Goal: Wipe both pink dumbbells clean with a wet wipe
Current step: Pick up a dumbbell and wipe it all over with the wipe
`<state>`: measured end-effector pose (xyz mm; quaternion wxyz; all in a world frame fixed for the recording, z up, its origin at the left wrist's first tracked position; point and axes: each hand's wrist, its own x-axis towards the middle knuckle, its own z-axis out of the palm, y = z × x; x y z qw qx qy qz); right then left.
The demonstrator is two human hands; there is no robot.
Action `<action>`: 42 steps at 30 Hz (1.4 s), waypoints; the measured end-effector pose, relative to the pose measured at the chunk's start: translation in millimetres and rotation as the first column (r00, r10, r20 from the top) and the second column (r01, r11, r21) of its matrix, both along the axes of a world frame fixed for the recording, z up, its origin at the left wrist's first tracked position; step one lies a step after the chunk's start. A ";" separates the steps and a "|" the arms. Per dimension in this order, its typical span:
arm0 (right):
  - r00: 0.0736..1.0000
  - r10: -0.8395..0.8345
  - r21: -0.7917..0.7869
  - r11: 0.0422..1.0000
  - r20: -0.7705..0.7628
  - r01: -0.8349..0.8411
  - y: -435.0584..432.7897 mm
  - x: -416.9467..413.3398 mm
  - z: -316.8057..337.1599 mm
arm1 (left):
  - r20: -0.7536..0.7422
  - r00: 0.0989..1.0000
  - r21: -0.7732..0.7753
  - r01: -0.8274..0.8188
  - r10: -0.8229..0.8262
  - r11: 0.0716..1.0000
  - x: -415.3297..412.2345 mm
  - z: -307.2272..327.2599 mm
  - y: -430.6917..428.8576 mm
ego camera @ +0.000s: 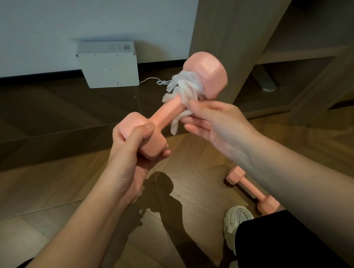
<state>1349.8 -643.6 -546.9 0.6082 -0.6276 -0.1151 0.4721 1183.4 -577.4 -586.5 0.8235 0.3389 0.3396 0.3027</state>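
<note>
Pink throughout, the held dumbbell (166, 112) is tilted in mid-air above the wood floor (43, 199). Its near head is gripped by the left hand (133, 154), fingers curled round it. Bunched round the handle against the far head is the white wet wipe (184, 88); the right hand (213, 121) pinches its lower edge. On the floor beside a shoe (238, 218) lies the second dumbbell (246, 189), partly hidden by the right forearm. Small markings on the white box (111, 68) at the wall are unreadable.

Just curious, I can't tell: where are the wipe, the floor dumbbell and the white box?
wet wipe (185, 89), head view, its bunched middle.
floor dumbbell (247, 188), head view, its handle.
white box (111, 68), head view, front face.
</note>
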 end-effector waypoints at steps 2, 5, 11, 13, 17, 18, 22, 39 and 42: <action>0.994 -0.007 -0.038 0.999 0.105 0.011 -4.6 3.8 1.7 | -0.006 1.000 0.003 -0.013 0.013 1.000 -0.1 -0.9 2.3; 0.963 0.118 -0.116 0.989 0.241 -0.092 -12.6 8.5 6.5 | -0.024 0.998 -0.024 -0.061 0.060 0.998 -0.4 -2.9 7.1; 0.905 0.212 -0.054 0.977 0.368 -0.207 -20.4 13.0 16.5 | -0.112 0.989 -0.023 -0.099 0.096 0.995 -1.2 -5.2 16.9; 0.859 0.226 0.025 0.964 0.459 -0.266 -16.3 12.3 21.1 | -0.144 0.985 -0.024 -0.099 0.095 0.995 1.1 -5.8 16.0; 0.496 0.333 -0.097 0.892 0.802 -0.442 -7.0 7.1 22.3 | -0.199 0.979 0.015 -0.043 0.045 0.999 4.8 -7.4 11.2; 0.359 0.384 -0.194 0.864 0.851 -0.465 -5.8 7.0 20.3 | -0.205 0.978 0.018 -0.029 0.032 0.999 5.3 -7.8 9.8; -0.110 0.397 -0.411 0.851 0.911 -0.328 -3.1 11.6 14.9 | -0.199 0.980 0.006 0.004 -0.003 1.000 7.1 -9.3 5.2; -0.391 0.590 -0.698 0.672 0.706 -0.247 -6.0 17.5 -8.9 | -0.246 0.936 0.183 0.299 -0.251 0.936 6.9 -12.0 -4.6; -0.495 0.641 -0.756 0.652 0.587 -0.052 -8.4 22.3 -7.1 | -0.251 0.937 0.192 0.295 -0.243 0.936 5.9 -12.4 -3.0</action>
